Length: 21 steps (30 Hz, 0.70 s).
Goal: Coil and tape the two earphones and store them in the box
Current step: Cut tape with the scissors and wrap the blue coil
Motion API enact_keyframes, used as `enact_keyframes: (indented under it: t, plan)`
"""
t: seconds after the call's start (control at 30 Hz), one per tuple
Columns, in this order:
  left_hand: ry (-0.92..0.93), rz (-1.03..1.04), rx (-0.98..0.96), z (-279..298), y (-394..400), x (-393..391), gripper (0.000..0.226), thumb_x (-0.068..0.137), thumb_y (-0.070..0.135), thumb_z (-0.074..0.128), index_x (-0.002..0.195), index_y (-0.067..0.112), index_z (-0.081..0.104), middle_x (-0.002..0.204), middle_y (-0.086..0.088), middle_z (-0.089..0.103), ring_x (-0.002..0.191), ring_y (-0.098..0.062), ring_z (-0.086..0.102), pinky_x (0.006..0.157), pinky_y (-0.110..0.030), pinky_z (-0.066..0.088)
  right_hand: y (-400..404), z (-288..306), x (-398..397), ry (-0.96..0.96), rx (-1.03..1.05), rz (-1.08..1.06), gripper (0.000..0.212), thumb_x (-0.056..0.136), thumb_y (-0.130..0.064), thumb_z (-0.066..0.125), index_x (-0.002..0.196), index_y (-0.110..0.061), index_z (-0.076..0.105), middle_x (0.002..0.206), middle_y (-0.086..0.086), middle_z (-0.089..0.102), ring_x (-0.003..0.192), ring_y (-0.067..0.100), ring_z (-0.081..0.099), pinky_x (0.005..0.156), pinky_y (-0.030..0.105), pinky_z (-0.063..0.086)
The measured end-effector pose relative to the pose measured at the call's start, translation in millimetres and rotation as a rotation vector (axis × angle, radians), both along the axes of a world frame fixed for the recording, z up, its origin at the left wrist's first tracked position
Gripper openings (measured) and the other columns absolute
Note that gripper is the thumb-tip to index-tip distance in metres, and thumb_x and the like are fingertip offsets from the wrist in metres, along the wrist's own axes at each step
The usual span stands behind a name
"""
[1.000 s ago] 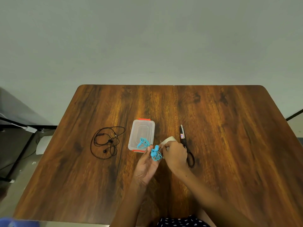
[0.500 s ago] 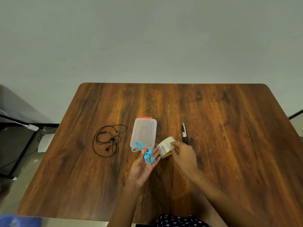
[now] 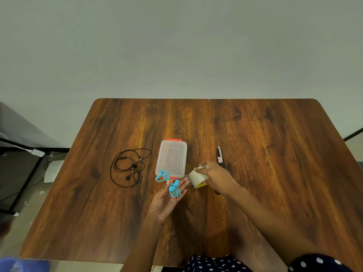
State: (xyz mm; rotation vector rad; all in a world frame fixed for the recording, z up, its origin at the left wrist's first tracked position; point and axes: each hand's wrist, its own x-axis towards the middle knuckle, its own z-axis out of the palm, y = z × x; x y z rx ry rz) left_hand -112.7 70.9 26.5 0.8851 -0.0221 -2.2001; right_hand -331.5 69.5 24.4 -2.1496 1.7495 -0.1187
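Note:
A coiled blue earphone [image 3: 171,184] lies across the fingers of my left hand [image 3: 167,199], which is palm up just in front of the box. My right hand [image 3: 217,178] grips a white tape roll [image 3: 197,177] close to the right of it. A short strip of tape seems to run from the roll toward the left fingers. The clear plastic box [image 3: 171,159] with orange clips has its lid on and sits at the table's middle. A black earphone [image 3: 128,166] lies loosely looped on the table to the box's left.
Black scissors [image 3: 220,159] lie right of the box, partly hidden behind my right hand. The wooden table [image 3: 275,173] ends at a pale wall at the back. A dark stand and cables stand on the floor at the left.
My right hand has drawn the tape roll rightward, away from the blue earphone. My left hand has opened more, palm up, with the coil resting on its fingers.

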Motion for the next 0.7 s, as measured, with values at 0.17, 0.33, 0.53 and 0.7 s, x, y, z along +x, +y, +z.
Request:
enact_keyframes:
  t: [0.17,0.33,0.53,0.7]
  plan:
    - [-0.088,-0.016,0.026,-13,-5,-2,0.049,0.085,0.021,0.050,0.132,0.012,0.046,0.134,-0.024,0.053,0.119,-0.039,0.055,0.093,-0.047,0.048,8,1,1,0.030,-0.008,-0.041,0.055,0.090,-0.011,0.056,0.141,-0.027,0.042,0.146,0.002,0.036,0.134,0.021,0.033,0.098,0.032,0.041]
    - [-0.029,-0.005,0.048,-21,-5,-3,0.039,0.076,0.016,0.067,0.113,0.007,0.059,0.125,-0.027,0.059,0.109,-0.040,0.062,0.088,-0.049,0.051,14,2,-1,-0.028,-0.002,-0.074,0.061,0.089,-0.002,0.052,0.143,-0.027,0.039,0.151,0.000,0.031,0.139,0.021,0.029,0.097,0.034,0.043]
    - [0.022,-0.072,-0.027,-23,-4,-9,0.057,0.044,0.015,0.096,0.095,0.007,0.073,0.121,-0.025,0.063,0.115,-0.036,0.058,0.092,-0.047,0.047,21,0,-4,-0.110,-0.022,-0.167,0.068,0.085,0.008,0.049,0.146,-0.021,0.034,0.155,0.002,0.026,0.142,0.020,0.026,0.104,0.036,0.040]
    - [0.061,-0.071,-0.050,-19,-6,-12,0.078,0.046,0.015,0.095,0.113,0.009,0.057,0.130,-0.025,0.057,0.119,-0.036,0.056,0.093,-0.044,0.049,37,-9,-9,-0.172,-0.091,-0.573,0.039,0.092,-0.003,0.048,0.131,-0.010,0.052,0.130,0.009,0.051,0.115,0.024,0.052,0.093,0.033,0.047]
